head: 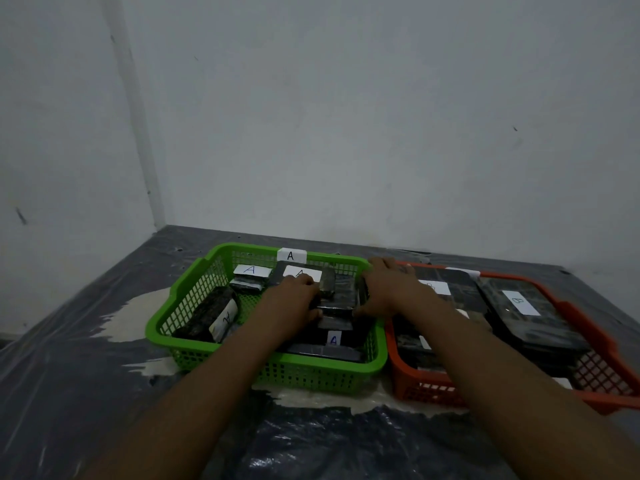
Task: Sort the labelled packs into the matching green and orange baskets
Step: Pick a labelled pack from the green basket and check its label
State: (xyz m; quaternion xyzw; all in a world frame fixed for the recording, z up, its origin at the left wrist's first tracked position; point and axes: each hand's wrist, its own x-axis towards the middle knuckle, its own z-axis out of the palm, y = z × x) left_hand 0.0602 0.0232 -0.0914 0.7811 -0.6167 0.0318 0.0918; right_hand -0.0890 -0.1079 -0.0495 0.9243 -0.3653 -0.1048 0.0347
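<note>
Dark labelled packs (304, 278) in green basket (162, 323); others in orange basket (595, 320).

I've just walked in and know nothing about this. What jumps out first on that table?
Two bright baskets stand side by side on a plastic-covered table: a green basket tagged A on the left and an orange basket on the right, both holding dark packs with white letter labels. The left hand and right hand both reach into the green basket, pressing on a dark pack in the pile.
</note>
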